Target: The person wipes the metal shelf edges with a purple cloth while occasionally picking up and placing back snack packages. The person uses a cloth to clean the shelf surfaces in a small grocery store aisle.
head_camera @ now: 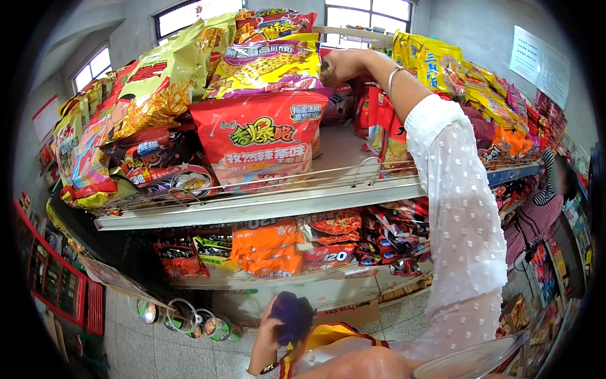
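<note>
My right hand (344, 66), with a silver bangle at the wrist, reaches onto the top shelf beside a yellow and purple packet of noodle snack (270, 64). Its fingers curl at the packet's right edge, and their tips are partly hidden, so the grip is unclear. In front of that packet stands a large red snack bag (260, 137). A bare patch of shelf board (338, 149) shows to the right of the red bag. Low in front of my body, my left hand (269, 327) is closed around a bunched dark purple cloth (291, 318).
A wire guard (303, 177) runs along the white shelf edge (265, 203). Yellow noodle packs (435, 66) stand farther right. Orange packets (267, 246) fill part of the lower shelf. Tubs (220, 328) stick out low at left. Another person (537, 213) is at the right.
</note>
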Motion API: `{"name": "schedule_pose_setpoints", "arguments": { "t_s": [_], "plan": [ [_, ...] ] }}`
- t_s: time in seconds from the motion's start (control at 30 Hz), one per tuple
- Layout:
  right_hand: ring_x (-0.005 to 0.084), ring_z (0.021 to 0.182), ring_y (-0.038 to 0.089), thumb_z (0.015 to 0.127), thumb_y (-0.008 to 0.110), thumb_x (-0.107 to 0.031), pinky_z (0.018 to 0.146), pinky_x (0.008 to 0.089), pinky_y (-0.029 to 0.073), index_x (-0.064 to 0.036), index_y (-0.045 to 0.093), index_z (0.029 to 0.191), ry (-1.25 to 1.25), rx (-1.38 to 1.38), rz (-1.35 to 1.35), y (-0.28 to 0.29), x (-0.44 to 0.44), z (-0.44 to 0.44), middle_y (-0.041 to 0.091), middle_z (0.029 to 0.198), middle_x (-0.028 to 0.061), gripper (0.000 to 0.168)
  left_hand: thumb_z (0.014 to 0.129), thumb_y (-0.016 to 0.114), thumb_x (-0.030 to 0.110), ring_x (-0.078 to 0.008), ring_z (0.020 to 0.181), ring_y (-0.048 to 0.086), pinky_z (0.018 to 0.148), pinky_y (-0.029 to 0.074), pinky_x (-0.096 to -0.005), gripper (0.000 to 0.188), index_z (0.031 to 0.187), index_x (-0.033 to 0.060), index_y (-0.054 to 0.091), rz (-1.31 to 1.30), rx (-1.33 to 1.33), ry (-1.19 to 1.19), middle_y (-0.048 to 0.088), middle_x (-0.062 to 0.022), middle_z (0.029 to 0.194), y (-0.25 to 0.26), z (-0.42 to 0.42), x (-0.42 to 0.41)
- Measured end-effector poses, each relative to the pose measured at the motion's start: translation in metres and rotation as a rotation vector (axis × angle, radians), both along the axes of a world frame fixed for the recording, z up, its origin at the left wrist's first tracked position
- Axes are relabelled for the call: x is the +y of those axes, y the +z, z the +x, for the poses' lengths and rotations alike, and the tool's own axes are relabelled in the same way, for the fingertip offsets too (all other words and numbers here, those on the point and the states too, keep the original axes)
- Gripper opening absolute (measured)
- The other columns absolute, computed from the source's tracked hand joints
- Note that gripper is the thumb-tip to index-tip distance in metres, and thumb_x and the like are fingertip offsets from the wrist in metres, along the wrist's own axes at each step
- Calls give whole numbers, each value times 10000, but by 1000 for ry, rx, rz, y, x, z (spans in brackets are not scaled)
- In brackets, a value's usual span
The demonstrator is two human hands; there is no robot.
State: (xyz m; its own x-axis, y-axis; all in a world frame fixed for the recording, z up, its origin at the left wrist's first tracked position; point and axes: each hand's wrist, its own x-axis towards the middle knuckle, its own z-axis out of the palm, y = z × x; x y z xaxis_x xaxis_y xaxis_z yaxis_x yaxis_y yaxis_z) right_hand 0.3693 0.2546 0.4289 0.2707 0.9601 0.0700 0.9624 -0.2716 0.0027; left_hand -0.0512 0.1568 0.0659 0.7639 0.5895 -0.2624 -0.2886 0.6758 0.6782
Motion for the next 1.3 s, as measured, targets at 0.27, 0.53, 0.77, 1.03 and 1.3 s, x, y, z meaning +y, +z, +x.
{"name": "schedule_pose_setpoints", "arguments": {
  "t_s": [0.27, 0.53, 0.77, 1.03, 1.3],
  "plan": [
    [224, 753, 626, 631, 802, -325, 705, 342, 487, 19, 645, 1025, 7, -49, 202, 23, -9, -6, 684, 873, 128, 545, 609, 555, 138, -282, 1022, 584, 915, 488, -366, 657, 1241, -12, 458, 25, -31, 15, 564, -151, 1094, -5, -4, 6],
    [223, 778, 623, 739, 618, -240, 704, 379, 482, -16, 640, 1064, -116, -12, -176, 7, 1, -13, 678, 896, 127, 395, 621, 543, 118, -291, 1023, 583, 915, 489, -377, 648, 1248, -14, 450, 7, -28, 17, 560, -158, 1098, -10, -2, 5],
    [235, 753, 636, 680, 719, -295, 671, 365, 502, 28, 674, 977, -102, -35, -35, 21, -5, -25, 681, 877, 130, 442, 621, 535, 110, -305, 1052, 579, 932, 489, -390, 665, 1269, -7, 436, -3, -16, 24, 549, -165, 1139, -4, -4, 3],
    [180, 805, 644, 631, 810, -285, 750, 310, 510, 10, 665, 1038, -63, 84, 208, 74, -26, 5, 688, 943, 99, 524, 631, 533, 112, -318, 1064, 578, 933, 495, -405, 640, 1255, 0, 441, -16, -73, 41, 547, -177, 1158, 0, -6, -1],
    [209, 777, 621, 587, 826, -471, 684, 316, 493, -1, 709, 826, -79, -13, 350, 98, -49, -23, 688, 864, 149, 540, 631, 541, 120, -306, 1046, 581, 927, 495, -391, 643, 1257, 8, 443, 19, -96, 31, 548, -165, 1136, -12, -4, -3]
  ]
}}
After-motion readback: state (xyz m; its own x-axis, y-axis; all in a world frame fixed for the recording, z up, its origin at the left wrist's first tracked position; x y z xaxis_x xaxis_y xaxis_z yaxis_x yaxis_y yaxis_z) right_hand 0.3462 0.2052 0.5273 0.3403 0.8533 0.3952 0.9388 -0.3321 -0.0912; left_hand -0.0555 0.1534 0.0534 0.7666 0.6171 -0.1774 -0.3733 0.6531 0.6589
